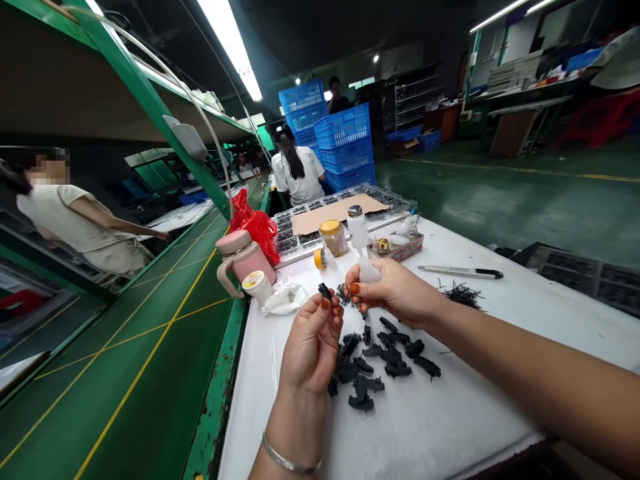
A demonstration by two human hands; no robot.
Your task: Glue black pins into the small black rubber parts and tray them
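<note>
My left hand (pixel 313 343) is closed, pinching a small black plastic part (pixel 325 291) upright between thumb and fingers. Close beside it, my right hand (pixel 377 287) has its thumb and fingertips pressed together; whatever they hold is too small to make out. A whitish translucent piece (pixel 369 270) shows at the right index finger, and I cannot tell whether it is worn or lies behind. Below both hands, several curved black plastic parts (pixel 393 353) lie in a loose pile on the white table (pixel 425 427). Small metallic rings (pixel 343 293) lie partly hidden behind my fingers.
A pink mug (pixel 245 257), white jar (pixel 257 287), yellow tape roll (pixel 320 259), yellow-lidded jar (pixel 333 238) and pump bottle (pixel 357 227) stand behind my hands. At right are a pen (pixel 460 271) and thin black pins (pixel 463 295). A green conveyor (pixel 150 360) runs along the left. Co-workers are beyond.
</note>
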